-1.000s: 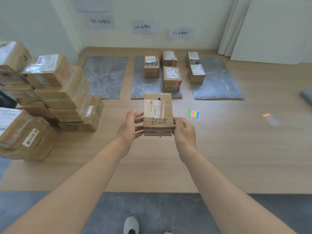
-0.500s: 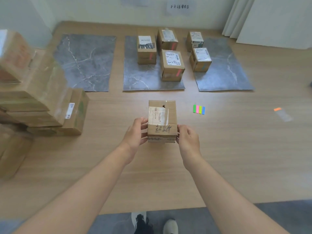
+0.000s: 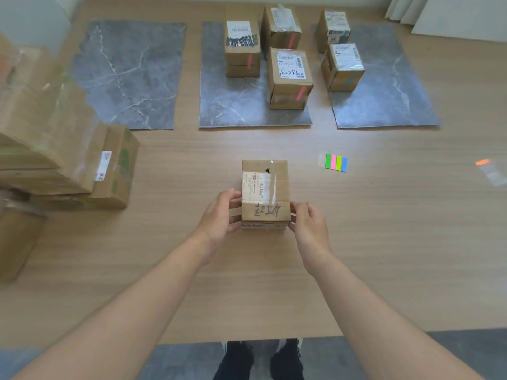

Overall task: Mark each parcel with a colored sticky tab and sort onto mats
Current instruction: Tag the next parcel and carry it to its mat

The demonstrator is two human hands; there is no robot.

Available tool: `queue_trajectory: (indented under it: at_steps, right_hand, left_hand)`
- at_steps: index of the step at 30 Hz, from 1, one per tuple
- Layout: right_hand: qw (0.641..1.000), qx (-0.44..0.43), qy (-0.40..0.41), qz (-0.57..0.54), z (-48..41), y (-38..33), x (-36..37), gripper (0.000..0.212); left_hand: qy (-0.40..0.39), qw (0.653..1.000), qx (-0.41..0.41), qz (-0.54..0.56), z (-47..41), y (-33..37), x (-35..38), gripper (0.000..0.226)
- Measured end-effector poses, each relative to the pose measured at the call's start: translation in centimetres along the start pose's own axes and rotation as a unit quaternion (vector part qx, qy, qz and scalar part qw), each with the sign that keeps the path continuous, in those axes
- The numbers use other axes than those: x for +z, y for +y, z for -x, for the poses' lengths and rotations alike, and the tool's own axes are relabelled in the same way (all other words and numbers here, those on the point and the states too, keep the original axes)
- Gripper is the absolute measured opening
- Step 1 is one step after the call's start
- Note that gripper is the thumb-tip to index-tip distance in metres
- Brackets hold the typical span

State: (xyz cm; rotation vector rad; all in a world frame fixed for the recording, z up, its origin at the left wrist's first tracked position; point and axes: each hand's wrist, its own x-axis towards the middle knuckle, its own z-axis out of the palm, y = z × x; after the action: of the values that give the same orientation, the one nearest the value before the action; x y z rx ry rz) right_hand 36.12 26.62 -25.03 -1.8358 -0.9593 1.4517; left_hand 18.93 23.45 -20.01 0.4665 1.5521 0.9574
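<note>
Parcel [image 3: 265, 193] carried nearer middle mat [image 3: 236, 105]; tabs [image 3: 336, 162] at right.

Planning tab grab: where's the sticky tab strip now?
Head view, right of centre: the sticky tab strip lies on the wood surface, beyond and right of the held parcel, short of the right mat.

two bare forearms [image 3: 142, 305], dark shoes [image 3: 286, 362] with white edges

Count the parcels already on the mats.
5. Middle mat: back-left parcel, back-right parcel, front parcel. Right mat: rear parcel, near parcel. Left mat holds none. None seems hidden.
</note>
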Motion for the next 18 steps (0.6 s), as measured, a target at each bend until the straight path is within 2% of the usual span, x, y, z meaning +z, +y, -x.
queue_trajectory:
  at_steps: [4, 9, 11, 14, 18]
  right_hand:
    - [1.000, -0.016, 0.026, -0.006, -0.2, -1.2, -1.3, 0.024]
    - [0.997, -0.054, 0.055, -0.019, -1.6, -3.8, -5.0, 0.019]
    - [0.996, -0.063, 0.062, -0.027, -2.7, -4.5, -7.0, 0.017]
    - [0.994, -0.083, 0.070, -0.015, -5.2, -4.8, -9.8, 0.016]
    - [0.991, -0.105, 0.074, 0.036, -10.1, -5.0, -12.8, 0.016]
  left_hand:
    - [0.051, 0.998, 0.017, -0.043, -0.4, 1.2, 0.2, 0.042]
    - [0.080, 0.990, 0.108, -0.030, -0.9, 5.7, 3.4, 0.035]
    - [0.072, 0.987, 0.142, -0.031, -1.2, 7.1, 5.5, 0.035]
    - [0.027, 0.987, 0.152, -0.047, -2.2, 8.0, 9.2, 0.033]
    - [-0.011, 0.966, 0.203, -0.158, -5.4, 6.3, 14.3, 0.026]
